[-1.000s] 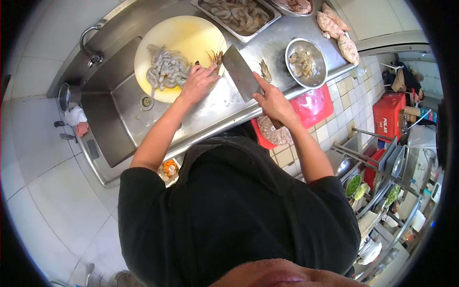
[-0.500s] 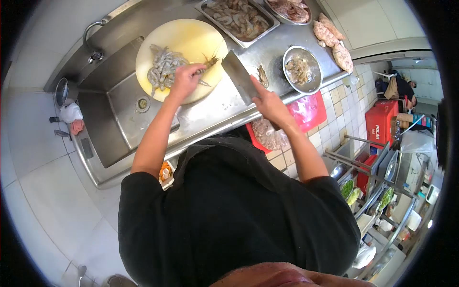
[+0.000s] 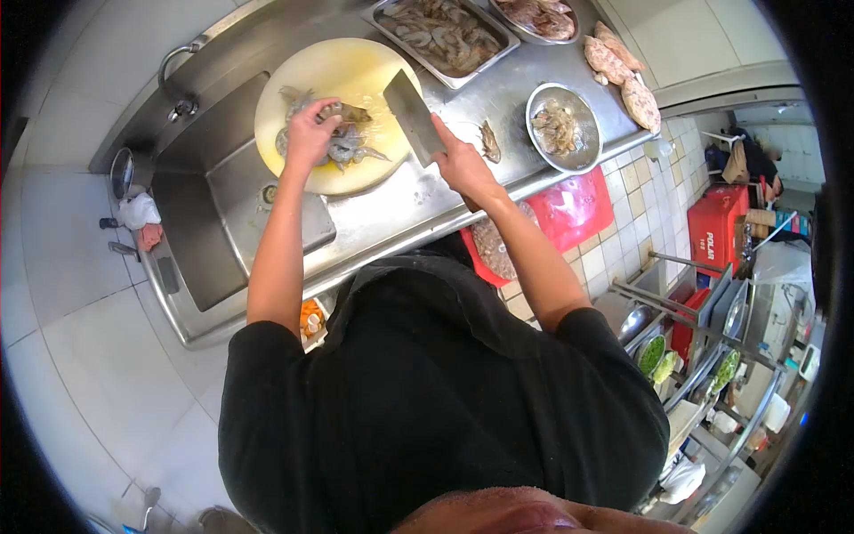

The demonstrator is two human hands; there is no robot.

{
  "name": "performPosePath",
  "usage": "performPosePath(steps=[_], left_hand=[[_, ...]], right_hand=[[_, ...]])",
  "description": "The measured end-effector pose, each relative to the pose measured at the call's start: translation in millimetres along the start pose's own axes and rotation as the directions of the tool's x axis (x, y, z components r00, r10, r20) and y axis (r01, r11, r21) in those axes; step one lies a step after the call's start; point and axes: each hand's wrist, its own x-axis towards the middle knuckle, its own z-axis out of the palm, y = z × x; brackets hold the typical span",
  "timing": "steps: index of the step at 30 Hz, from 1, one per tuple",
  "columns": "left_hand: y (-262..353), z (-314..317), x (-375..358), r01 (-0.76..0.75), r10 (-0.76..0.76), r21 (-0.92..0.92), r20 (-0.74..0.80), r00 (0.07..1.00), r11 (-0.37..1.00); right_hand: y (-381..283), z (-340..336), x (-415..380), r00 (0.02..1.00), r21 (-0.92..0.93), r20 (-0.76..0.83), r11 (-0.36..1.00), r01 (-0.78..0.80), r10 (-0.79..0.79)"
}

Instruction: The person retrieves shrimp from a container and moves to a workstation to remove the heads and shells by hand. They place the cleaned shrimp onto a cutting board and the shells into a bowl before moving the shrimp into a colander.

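My left hand (image 3: 309, 135) rests on the round yellow cutting board (image 3: 356, 67) and grips a raw shrimp (image 3: 349, 113) at the edge of the shrimp pile (image 3: 342, 147). In my right hand (image 3: 460, 167) is a wide steel cleaver (image 3: 410, 106), its blade tilted over the board's right side, close to the shrimp. The board lies across the steel sink (image 3: 222, 214).
A metal tray of shrimp (image 3: 445, 34) and a second tray (image 3: 541, 18) stand at the back. A steel bowl of shrimp (image 3: 560, 126) and a lone shrimp (image 3: 488, 141) sit on the counter to the right, with raw meat pieces (image 3: 623, 71) beyond. A red bin (image 3: 569, 203) stands below.
My left hand carried a shrimp leftward onto the middle of the board beside the pile. My right hand swung the cleaver left and up over the board.
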Motion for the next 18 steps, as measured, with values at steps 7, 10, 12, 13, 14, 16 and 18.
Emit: performPosePath(steps=[7,10,12,13,14,16,18], left_hand=[[16.7,56.7,-2.6,-0.425,0.407,-0.092,-0.166,0.898,0.901],[4.6,89.1,3.6,-0.650,0.660,0.210,0.028,0.751,0.731],[-3.2,97.6,4.3,-0.634,0.580,0.359,0.257,0.773,0.685],[-4.7,95.4,4.1,-0.573,0.514,0.371,0.254,0.819,0.731],[-1.0,83.5,4.0,-0.509,0.443,0.382,0.253,0.860,0.771],[2.4,60.1,-2.1,-0.440,0.350,0.477,0.271,0.897,0.761],[-2.1,49.8,-5.1,-0.406,0.323,0.495,0.249,0.913,0.768]], right_hand=[[56.8,-11.2,-57.1,0.923,0.084,-0.274,0.963,-0.256,0.270],[51.7,-31.9,-79.9,0.935,0.104,-0.235,0.963,-0.249,0.267],[25.6,-42.6,-87.8,0.953,0.067,-0.173,0.968,-0.242,0.250],[17.6,-46.0,-88.6,0.961,0.045,-0.141,0.971,-0.235,0.239],[25.5,-38.2,-88.2,0.979,-0.026,-0.193,0.997,-0.075,0.069],[11.1,-39.1,-87.5,0.991,-0.088,-0.132,0.995,-0.040,0.028],[5.0,-35.4,-83.4,0.989,-0.138,-0.124,0.988,0.067,-0.085]])
